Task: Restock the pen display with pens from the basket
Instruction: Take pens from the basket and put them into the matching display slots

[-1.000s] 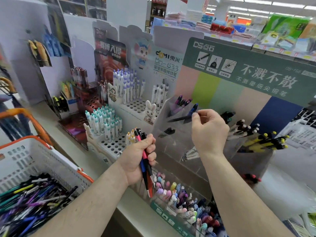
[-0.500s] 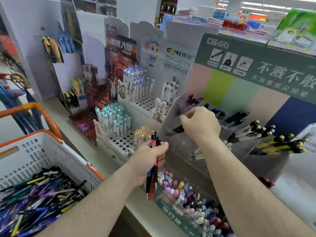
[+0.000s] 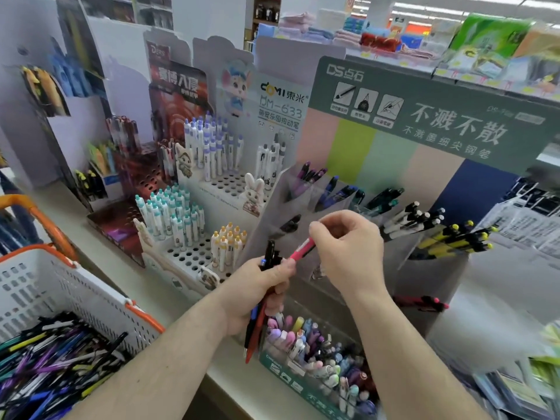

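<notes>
Pink pen [image 3: 301, 249] pinched by right hand [image 3: 348, 247], left hand [image 3: 260, 286] fisted

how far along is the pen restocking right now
Partly done: the clear acrylic display compartments already hold purple, blue, green, white and yellow pens. In hand: the left hand grips a small bundle of black, blue and red pens, and the right hand pinches a pink pen out of that grip. Left: the white plastic basket with orange trim holds many pens, so plenty remains.
</notes>
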A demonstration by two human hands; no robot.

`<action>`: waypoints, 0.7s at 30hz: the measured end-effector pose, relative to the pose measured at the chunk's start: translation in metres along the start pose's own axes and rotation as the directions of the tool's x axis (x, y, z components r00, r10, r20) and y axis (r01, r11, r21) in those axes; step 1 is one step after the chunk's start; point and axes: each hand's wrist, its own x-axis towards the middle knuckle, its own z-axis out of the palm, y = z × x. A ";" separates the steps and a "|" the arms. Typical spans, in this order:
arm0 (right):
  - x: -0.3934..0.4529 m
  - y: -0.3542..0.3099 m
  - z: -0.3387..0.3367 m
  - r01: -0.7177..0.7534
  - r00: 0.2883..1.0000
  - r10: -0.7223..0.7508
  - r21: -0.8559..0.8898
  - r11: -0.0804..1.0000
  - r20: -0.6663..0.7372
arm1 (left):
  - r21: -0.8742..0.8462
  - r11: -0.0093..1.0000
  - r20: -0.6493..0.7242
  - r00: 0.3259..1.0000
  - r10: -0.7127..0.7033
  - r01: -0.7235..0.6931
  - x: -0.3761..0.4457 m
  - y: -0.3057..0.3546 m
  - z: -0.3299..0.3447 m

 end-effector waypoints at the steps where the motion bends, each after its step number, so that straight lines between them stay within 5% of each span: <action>1: 0.001 0.002 -0.006 -0.026 0.997 0.032 0.074 0.997 -0.073 | -0.095 0.995 -0.011 1.000 0.010 -0.011 0.001 0.001 0.000; 5: 0.004 0.010 -0.022 -0.147 0.945 0.230 0.330 0.932 -0.230 | -0.460 0.879 -0.093 0.991 0.092 -0.124 0.004 0.007 0.002; 9: 0.000 0.018 -0.024 -0.236 0.921 0.336 0.405 0.883 -0.195 | -0.639 0.756 -0.016 0.985 0.173 -0.143 0.012 0.011 0.005; 17: -0.012 0.023 -0.048 -0.157 0.921 0.290 0.431 0.888 -0.262 | -0.672 0.739 0.105 0.984 0.144 -0.036 0.027 0.008 0.027; 21: -0.018 0.023 -0.090 -0.022 0.862 0.229 0.419 0.908 -0.452 | -0.568 0.823 0.071 0.997 0.039 0.008 0.036 0.007 0.056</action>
